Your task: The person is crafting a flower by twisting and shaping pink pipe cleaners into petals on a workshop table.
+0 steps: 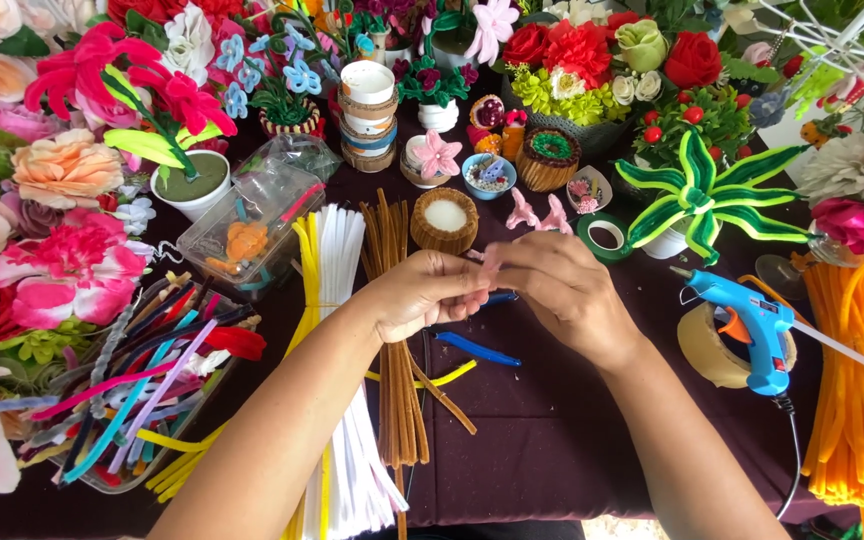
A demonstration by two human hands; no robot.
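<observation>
My left hand point(422, 293) and my right hand point(557, 290) meet over the middle of the dark purple table point(552, 440). Between their fingertips they pinch a small pale pink fuzzy piece point(490, 268), both hands closed on it. Most of the piece is hidden by the fingers. Under the hands lie a blue pipe cleaner point(477, 350), a yellow one point(442, 378) and a bundle of brown pipe cleaners point(397, 330). A round woven pot with a white top point(444, 220) stands just beyond my left hand.
White and yellow pipe cleaner bundles point(337, 300) lie left of centre. A blue glue gun point(752, 325) rests on a tape roll point(712, 348) at right, beside orange pipe cleaners point(857, 400). A green tape roll point(604, 237), a clear box point(252, 225) and many craft flowers ring the table.
</observation>
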